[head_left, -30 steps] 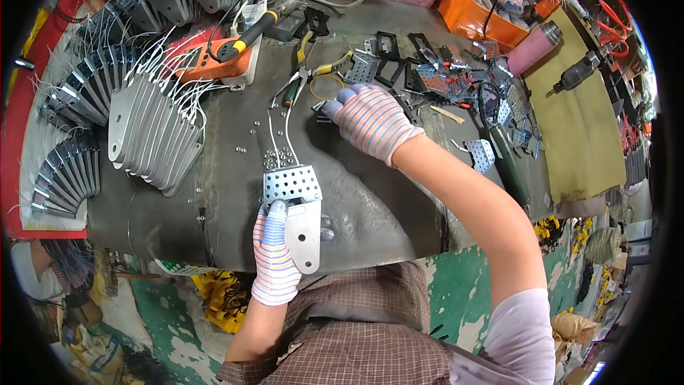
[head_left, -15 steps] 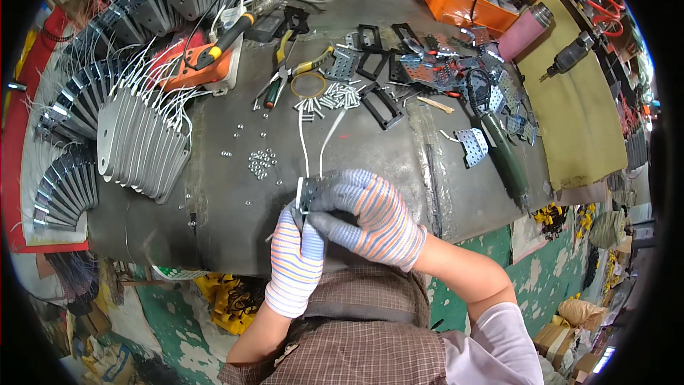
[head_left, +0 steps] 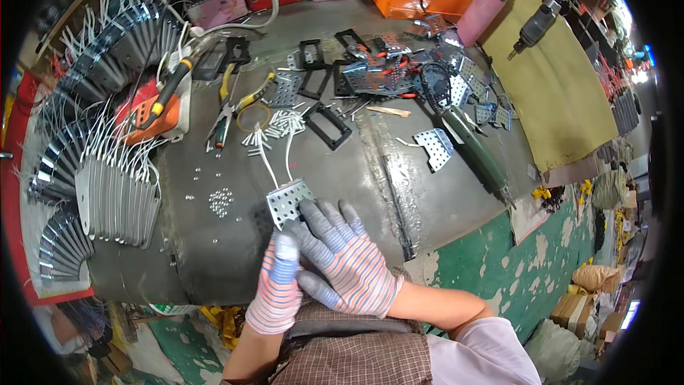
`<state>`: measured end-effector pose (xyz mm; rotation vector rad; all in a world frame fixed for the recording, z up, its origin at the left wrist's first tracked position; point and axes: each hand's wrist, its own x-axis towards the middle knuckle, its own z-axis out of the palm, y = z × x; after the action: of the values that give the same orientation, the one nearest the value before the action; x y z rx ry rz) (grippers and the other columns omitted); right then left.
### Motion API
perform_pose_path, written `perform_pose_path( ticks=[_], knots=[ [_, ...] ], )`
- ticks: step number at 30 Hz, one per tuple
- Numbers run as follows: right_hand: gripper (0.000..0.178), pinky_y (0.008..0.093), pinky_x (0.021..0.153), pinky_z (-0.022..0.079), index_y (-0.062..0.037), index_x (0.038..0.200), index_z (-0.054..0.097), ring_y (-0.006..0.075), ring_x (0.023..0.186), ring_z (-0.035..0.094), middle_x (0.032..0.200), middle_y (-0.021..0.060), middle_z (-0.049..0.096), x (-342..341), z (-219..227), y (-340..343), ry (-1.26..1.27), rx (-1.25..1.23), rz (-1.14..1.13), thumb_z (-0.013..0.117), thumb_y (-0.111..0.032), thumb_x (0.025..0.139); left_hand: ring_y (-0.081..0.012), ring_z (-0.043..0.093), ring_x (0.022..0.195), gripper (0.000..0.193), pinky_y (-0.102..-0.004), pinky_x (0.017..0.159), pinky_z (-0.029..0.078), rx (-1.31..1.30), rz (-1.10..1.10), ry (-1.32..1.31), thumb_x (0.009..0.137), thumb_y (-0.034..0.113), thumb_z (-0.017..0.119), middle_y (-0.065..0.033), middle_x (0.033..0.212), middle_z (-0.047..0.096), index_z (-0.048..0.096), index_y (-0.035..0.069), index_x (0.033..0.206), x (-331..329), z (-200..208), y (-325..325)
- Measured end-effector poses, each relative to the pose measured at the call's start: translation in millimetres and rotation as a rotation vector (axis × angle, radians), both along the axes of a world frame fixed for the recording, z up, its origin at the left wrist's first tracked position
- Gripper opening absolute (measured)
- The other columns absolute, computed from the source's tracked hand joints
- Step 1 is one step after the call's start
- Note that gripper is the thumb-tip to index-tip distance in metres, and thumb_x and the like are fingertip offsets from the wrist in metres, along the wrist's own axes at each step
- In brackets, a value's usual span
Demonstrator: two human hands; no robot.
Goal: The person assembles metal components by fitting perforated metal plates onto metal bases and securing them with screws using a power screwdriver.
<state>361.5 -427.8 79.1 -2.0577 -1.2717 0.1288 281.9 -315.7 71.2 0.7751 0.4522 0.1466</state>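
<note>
A small grey perforated metal plate [head_left: 288, 202] with two white wires [head_left: 267, 162] lies flat-on in front of me at the table's near side. My left hand [head_left: 276, 286], in a striped glove with grey fingertips, holds the plate's lower edge near the corner, its thumb on top. Over the plate's right lower edge rest the fingertips of my right hand [head_left: 350, 260], gloved alike, its fingers stretched out. The wires run up towards a pile of short metal tubes [head_left: 283, 125]. Left of the plate, several small shiny nuts [head_left: 221, 203] are scattered on the dark table.
At left stand stacked grey plates [head_left: 117, 199] with white leads. Pliers [head_left: 228, 110], black frames [head_left: 328, 126] and more perforated plates [head_left: 377, 78] lie farther back. A dark green cylindrical tool [head_left: 476, 150], a pink flask [head_left: 484, 11] and a power screwdriver [head_left: 534, 27] are at right.
The plate has turned from edge-on to show its perforated face. My right hand has slid down, its fingers now straightened. The whole view has shifted, with table things farther left.
</note>
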Motion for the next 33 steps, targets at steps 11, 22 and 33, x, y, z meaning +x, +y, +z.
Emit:
perform_pose_path(
  ticks=[11, 22, 33],
  knots=[
    [0.066, 0.0360, 0.104, 0.034, -0.0039, 0.138, 0.034, 0.0225, 0.118, 0.046, 0.127, 0.0122, 0.047, 35.1, -26.2, -77.9, 0.572, 0.746, -0.674, 0.054, 0.001, 0.076, -0.0349, 0.051, 0.114, 0.040, -0.0433, 0.099, 0.039, 1.731, 0.066, -0.103, 0.081, 0.015, 0.064, -0.0177, 0.121, 0.055, 0.056, 0.009, 0.120, 161.1, -22.7, 7.3],
    [0.072, 0.0390, 0.102, 0.037, -0.0102, 0.141, 0.033, 0.0227, 0.118, 0.048, 0.132, 0.0113, 0.047, 3.5, -18.7, -111.1, 0.768, 0.823, -0.580, 0.059, 0.001, 0.075, -0.0233, 0.063, 0.090, 0.032, -0.0327, 0.080, 0.049, 1.243, 0.024, -0.228, 0.088, 0.008, 0.053, -0.0141, 0.097, 0.065, 0.056, 0.001, 0.120, 90.1, 8.8, 53.9],
    [0.071, 0.0349, 0.102, 0.037, -0.0057, 0.139, 0.036, 0.0213, 0.118, 0.047, 0.127, 0.0118, 0.048, -13.1, -25.4, -66.6, 1.087, 0.496, -0.359, 0.058, 0.001, 0.072, -0.0214, 0.060, 0.069, 0.025, -0.0326, 0.065, 0.049, 1.599, -0.135, 0.252, 0.078, 0.010, 0.070, -0.0118, 0.085, 0.063, 0.057, 0.002, 0.097, -27.4, -28.8, 44.4]
  ],
)
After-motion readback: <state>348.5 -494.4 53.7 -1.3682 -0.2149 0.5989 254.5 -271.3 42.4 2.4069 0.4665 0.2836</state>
